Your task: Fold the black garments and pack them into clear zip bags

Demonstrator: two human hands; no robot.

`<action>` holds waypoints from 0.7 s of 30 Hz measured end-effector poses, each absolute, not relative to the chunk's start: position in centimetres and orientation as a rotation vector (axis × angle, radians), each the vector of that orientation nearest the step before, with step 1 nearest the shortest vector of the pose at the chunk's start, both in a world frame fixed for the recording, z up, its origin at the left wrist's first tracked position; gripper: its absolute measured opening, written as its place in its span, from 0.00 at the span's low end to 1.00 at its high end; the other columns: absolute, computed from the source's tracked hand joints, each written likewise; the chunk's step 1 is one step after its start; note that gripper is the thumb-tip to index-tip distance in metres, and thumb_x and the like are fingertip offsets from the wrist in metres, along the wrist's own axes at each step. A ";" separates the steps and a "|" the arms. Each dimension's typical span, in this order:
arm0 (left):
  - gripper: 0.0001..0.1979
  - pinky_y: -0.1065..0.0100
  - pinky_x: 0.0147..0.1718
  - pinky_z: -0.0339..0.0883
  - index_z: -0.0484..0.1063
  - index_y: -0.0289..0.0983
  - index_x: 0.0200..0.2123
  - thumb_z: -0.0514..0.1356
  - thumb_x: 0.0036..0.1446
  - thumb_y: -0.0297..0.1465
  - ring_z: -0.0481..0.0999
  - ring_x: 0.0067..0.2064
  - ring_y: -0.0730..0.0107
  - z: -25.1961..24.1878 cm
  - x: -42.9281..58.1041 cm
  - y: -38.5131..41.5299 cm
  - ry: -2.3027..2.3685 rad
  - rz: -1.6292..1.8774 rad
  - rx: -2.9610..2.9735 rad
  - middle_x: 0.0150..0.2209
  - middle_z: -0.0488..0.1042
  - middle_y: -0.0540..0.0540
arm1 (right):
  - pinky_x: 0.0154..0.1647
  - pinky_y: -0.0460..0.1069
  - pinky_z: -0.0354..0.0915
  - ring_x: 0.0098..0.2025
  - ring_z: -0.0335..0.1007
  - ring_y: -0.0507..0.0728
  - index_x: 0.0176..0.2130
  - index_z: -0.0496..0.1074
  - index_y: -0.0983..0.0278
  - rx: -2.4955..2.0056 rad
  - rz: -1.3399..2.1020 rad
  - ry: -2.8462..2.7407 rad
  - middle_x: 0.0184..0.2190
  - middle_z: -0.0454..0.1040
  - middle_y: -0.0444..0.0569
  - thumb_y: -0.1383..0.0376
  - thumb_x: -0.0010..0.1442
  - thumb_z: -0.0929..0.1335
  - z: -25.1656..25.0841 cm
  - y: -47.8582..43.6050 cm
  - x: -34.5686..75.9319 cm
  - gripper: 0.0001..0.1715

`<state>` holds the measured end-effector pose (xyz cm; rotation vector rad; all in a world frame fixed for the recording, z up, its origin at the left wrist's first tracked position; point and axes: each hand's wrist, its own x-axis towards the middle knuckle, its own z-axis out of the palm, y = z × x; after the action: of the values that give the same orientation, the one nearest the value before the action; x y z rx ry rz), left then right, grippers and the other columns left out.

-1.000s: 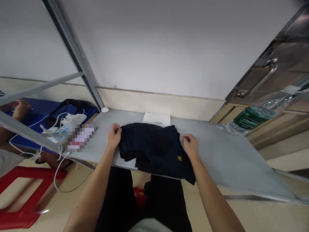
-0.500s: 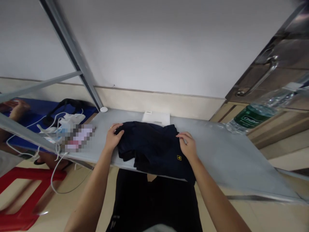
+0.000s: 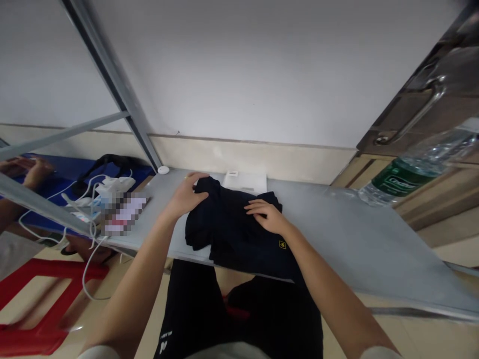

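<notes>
A dark navy garment (image 3: pixel 239 234), loosely folded with a small yellow square logo near its right side, lies on the grey tabletop and reaches its front edge. At its far left corner, my left hand (image 3: pixel 187 197) pinches the cloth between thumb and fingers, and that corner is slightly raised. My right hand (image 3: pixel 267 217) rests on the upper middle of the garment, fingers stretched out over the fabric. Partly behind the garment sits a flat white box (image 3: pixel 247 181) against the wall. Which kind of garment it is I cannot tell.
A large clear water bottle (image 3: pixel 404 179) with a green label stands at the right. Left are a blurred-out phone-like item (image 3: pixel 127 214), white cables (image 3: pixel 92 234), a metal post (image 3: pixel 129 112) and a red stool (image 3: pixel 37 304). Another person's hands (image 3: pixel 35 169) are over the blue surface.
My right hand has moved left from the garment's right edge onto its middle. My left hand has shifted slightly up and inward, and the left corner of the cloth has risen.
</notes>
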<state>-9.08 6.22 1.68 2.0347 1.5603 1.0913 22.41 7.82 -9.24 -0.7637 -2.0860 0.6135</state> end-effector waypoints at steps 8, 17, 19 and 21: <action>0.14 0.55 0.43 0.73 0.78 0.39 0.39 0.62 0.48 0.25 0.78 0.44 0.52 2.5 -0.9 8.9 1.416 1.028 2.059 0.43 0.80 0.42 | 0.56 0.60 0.70 0.47 0.77 0.61 0.40 0.79 0.61 -1.270 0.500 -1.428 0.44 0.82 0.53 0.64 0.57 0.65 -10.1 9.6 28.0 0.15; 0.17 0.54 0.37 0.77 0.77 0.32 0.45 0.66 0.50 0.27 0.81 0.36 0.58 1.0 7.5 8.1 1.143 0.639 1.654 0.37 0.78 0.37 | 0.60 0.63 0.68 0.54 0.76 0.63 0.51 0.75 0.61 -1.284 0.710 -1.458 0.51 0.80 0.55 0.56 0.56 0.69 -12.1 10.8 27.4 0.25; 0.19 0.56 0.37 0.78 0.74 0.32 0.51 0.65 0.55 0.30 0.81 0.36 0.60 0.7 7.4 7.8 1.012 0.534 1.544 0.38 0.79 0.38 | 0.60 0.62 0.68 0.54 0.76 0.64 0.50 0.76 0.62 -1.286 0.730 -1.450 0.51 0.80 0.56 0.55 0.55 0.70 -12.1 11.1 27.2 0.25; 0.15 0.56 0.41 0.77 0.74 0.34 0.50 0.62 0.60 0.31 0.82 0.40 0.59 0.3 6.5 8.0 1.119 0.580 1.599 0.40 0.80 0.38 | 0.60 0.62 0.68 0.53 0.76 0.63 0.48 0.76 0.62 -1.285 0.727 -1.452 0.49 0.81 0.55 0.54 0.56 0.70 -12.0 11.4 27.0 0.23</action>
<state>6.46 8.03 0.34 1.5988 1.1189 0.5796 27.05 11.44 -12.05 -1.2846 -1.4522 0.7275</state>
